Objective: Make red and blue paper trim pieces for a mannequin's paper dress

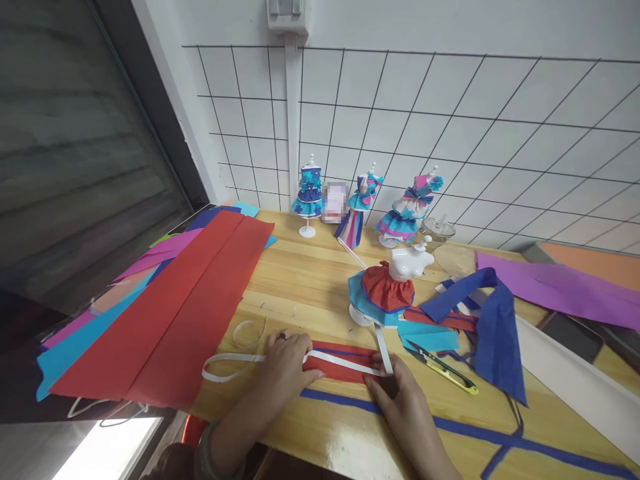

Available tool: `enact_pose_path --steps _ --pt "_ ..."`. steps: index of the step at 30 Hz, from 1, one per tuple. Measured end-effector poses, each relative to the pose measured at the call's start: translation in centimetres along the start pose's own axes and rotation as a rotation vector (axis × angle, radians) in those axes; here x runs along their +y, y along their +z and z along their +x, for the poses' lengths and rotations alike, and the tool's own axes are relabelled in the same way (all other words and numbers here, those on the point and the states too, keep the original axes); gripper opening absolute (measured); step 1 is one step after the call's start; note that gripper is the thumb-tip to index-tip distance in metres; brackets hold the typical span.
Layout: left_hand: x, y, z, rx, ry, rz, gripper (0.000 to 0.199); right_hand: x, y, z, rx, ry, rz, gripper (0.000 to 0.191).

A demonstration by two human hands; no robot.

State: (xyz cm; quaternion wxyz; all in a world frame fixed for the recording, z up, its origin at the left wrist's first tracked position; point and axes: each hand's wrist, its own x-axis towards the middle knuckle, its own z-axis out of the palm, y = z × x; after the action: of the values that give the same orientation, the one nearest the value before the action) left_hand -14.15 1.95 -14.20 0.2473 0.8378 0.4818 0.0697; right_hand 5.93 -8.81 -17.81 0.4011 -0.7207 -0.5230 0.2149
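Note:
A red strip (345, 369) with a thin blue line lies flat on the wooden table between my hands. Along it runs a narrow white tape (327, 359), which loops out past my left hand. My left hand (286, 368) grips the strip's left end, fingers at its far edge and thumb at its near edge. At the other end, my right hand (400, 393) pinches the white tape against the red strip, with a tape end standing up. Just beyond is a tipped white dress-form figure (410, 263) in a red and light-blue skirt (387, 289).
Yellow-handled snips (450, 375) and blue cloth (500, 333) lie to the right. A long blue strip (465, 431) crosses the near edge. Large red sheets (170, 313) cover the left. Three dressed figures, one in blue (309, 193), stand by the wall.

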Motion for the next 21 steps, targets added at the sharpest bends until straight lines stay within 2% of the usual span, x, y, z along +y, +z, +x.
enact_pose_path --steps 9,14,17,21 --pt "-0.3 0.1 0.1 -0.01 -0.011 -0.013 0.03 0.2 -0.4 -0.2 -0.044 0.023 0.117 0.032" --pt "-0.3 0.2 0.2 0.0 -0.014 -0.028 0.029 0.1 -0.3 0.1 0.011 0.063 0.214 0.031" --pt "-0.3 0.3 0.1 0.005 -0.025 -0.023 0.029 -0.4 0.0 0.3 0.059 0.093 0.183 0.031" --pt "-0.5 0.5 0.0 0.025 -0.011 -0.044 0.029 -0.8 0.6 0.4 0.104 0.055 0.114 0.038"
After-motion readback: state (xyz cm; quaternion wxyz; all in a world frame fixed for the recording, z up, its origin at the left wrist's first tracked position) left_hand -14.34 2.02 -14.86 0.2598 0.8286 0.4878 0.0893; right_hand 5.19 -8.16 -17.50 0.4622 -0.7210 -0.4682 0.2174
